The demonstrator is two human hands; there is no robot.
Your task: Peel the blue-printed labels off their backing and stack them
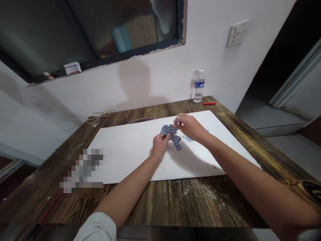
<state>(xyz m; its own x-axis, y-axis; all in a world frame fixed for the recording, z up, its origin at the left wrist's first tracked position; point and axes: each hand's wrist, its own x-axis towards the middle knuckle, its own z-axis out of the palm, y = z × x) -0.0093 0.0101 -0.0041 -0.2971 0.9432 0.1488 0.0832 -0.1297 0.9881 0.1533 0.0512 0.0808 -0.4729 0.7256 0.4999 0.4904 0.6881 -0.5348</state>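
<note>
Nearest: bare wooden table (175,204) edge at 6 o'clock, dusted with pale powder; a grey sleeve at the lower edge.
Blurred patch: at 8 o'clock on the table, contents unreadable.
White board (125,157): lies flat across the table's middle, apparently as a clean, light working surface under the small pieces.
Left hand (160,144): just past centre, fingers curled narrow, tips pinched on one end of a chain of small blue cards (173,134); seems to steady the row.
Right hand (190,127): at 1 o'clock of the left hand, thumb and forefinger closed on a card at the far end of the cluster, other fingers loosely folded.
Small blue cards: overlapped in a short fan between the two hands, some resting on the board; two hang lower, toward 5 o'clock.
Loose cards (188,137): half hidden under the right wrist.
Red pen (209,103): at 1 o'clock, well apart.
Water bottle (199,86): upright against the wall, out of reach of elbows.
White cable (96,117): at 11 o'clock, table's far edge.
Wall socket (237,32): high, 1 o'clock.
</note>
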